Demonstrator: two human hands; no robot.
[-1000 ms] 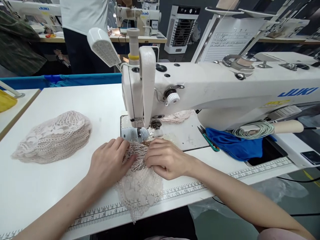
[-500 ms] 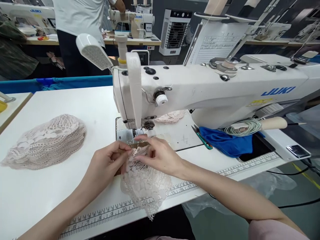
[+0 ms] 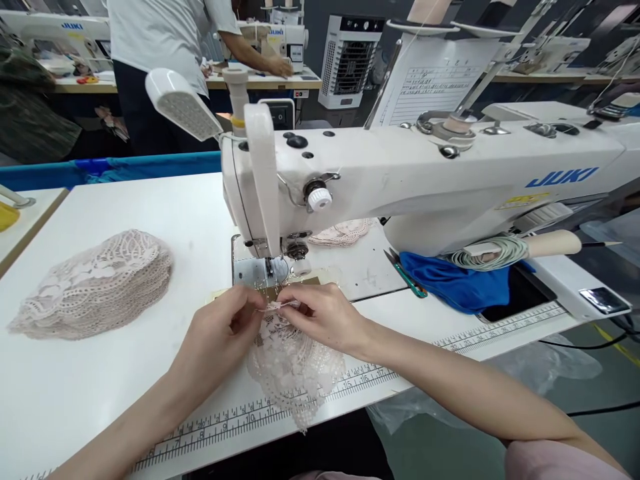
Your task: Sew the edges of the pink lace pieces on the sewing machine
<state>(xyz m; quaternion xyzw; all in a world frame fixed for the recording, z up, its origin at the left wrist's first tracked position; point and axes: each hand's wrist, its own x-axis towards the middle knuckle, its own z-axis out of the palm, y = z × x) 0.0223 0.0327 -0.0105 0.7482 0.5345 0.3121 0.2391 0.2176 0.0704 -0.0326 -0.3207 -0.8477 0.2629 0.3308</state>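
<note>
Pale pink lace (image 3: pixel 295 363) hangs from my fingers over the front edge of the table, just before the needle of a white sewing machine (image 3: pixel 360 167). Its upper edge is pinched by my left hand (image 3: pixel 220 327) at one side. My right hand (image 3: pixel 327 317) pinches the same edge a short way to the right, thumb against forefinger. Between and behind my fingertips shows a brown strip (image 3: pixel 313 281) on the machine bed. The presser foot (image 3: pixel 270 268) stands right behind my hands, with no lace under it that I can make out.
A stack of lace pieces (image 3: pixel 95 283) lies at the left. More lace (image 3: pixel 345 232) sits behind the needle. At the right are thread snips (image 3: pixel 406 275), a blue cloth (image 3: pixel 455 283), a dark phone (image 3: pixel 520 293) and an awl-like handled tool (image 3: pixel 555 244). A co-worker (image 3: pixel 165 40) stands beyond.
My right hand has closed from spread fingers into a pinch on the lace's upper edge. The left hand keeps its pinch. The co-worker's arm has reached out to the right.
</note>
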